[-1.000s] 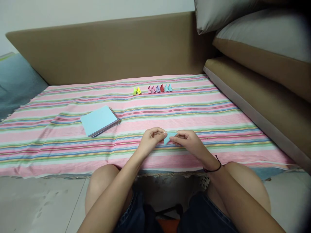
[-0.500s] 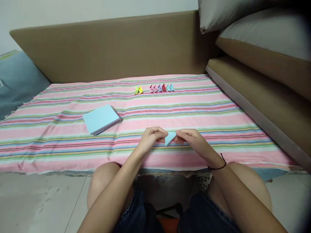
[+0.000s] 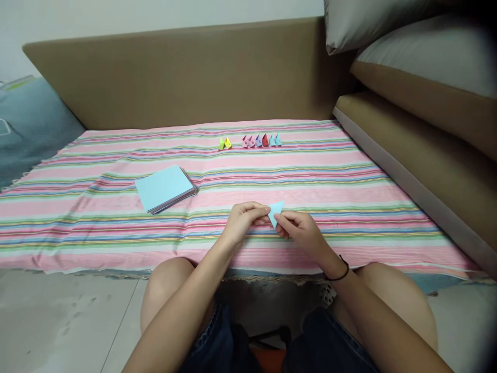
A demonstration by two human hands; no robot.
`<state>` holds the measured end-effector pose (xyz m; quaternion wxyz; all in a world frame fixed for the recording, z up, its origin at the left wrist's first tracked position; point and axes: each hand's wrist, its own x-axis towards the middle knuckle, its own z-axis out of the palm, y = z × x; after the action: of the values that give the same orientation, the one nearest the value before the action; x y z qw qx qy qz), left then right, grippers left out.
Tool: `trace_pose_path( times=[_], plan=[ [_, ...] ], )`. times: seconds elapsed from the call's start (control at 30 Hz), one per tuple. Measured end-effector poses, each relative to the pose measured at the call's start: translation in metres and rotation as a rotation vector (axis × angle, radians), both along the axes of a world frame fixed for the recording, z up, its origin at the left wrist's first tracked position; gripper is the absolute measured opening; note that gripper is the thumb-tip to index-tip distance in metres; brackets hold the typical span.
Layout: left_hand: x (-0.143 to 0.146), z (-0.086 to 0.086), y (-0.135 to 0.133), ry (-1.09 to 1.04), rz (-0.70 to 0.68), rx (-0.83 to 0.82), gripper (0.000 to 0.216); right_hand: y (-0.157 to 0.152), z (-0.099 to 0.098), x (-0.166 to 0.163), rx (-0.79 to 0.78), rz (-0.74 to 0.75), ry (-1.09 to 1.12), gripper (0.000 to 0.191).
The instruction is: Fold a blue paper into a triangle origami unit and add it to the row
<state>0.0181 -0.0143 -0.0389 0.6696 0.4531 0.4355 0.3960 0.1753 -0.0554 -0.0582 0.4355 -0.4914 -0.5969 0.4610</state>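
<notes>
Between my hands, above the striped cloth (image 3: 233, 189), is a small light blue piece of folded paper (image 3: 276, 208), roughly triangular with one corner pointing up and away. My left hand (image 3: 248, 217) pinches its left side between thumb and fingers. At its lower right edge, my right hand (image 3: 297, 226) pinches it too, thumb on top. The fingers beneath the paper are partly hidden. Farther off stands a row of small folded paper figures (image 3: 265, 140) in pink, purple, red and blue, with a yellow and green pair (image 3: 224, 143) to their left.
A stack of paper (image 3: 165, 187) with a light blue sheet on top lies to the left. Brown and grey cushions (image 3: 419, 150) are piled along the right side. A brown backrest (image 3: 186, 77) closes off the back, and a blue cushion (image 3: 34, 124) leans at far left.
The folded paper has turned, so its point now faces up and away. My right hand has moved from the upper right corner down to the lower edge; my left hand keeps its hold.
</notes>
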Motion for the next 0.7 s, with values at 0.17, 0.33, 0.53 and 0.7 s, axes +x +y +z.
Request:
trace_pose_path(
  times=[0.17, 0.33, 0.53, 0.7],
  plan=[
    [-0.001, 0.001, -0.001, -0.039, -0.002, 0.013, 0.019, -0.003, 0.003, 0.000, 0.037, 0.059, -0.053, 0.034],
    [-0.002, 0.001, -0.001, -0.022, -0.027, 0.048, 0.023, -0.003, 0.007, 0.003, 0.112, 0.015, -0.139, 0.035],
    [-0.002, -0.001, -0.001, -0.089, -0.034, 0.067, 0.029, 0.002, 0.007, 0.011, -0.029, 0.006, 0.207, 0.027],
    [0.002, -0.005, -0.005, 0.009, 0.008, 0.197, 0.026, 0.003, 0.004, 0.010, -0.101, -0.050, 0.328, 0.036]
  ],
)
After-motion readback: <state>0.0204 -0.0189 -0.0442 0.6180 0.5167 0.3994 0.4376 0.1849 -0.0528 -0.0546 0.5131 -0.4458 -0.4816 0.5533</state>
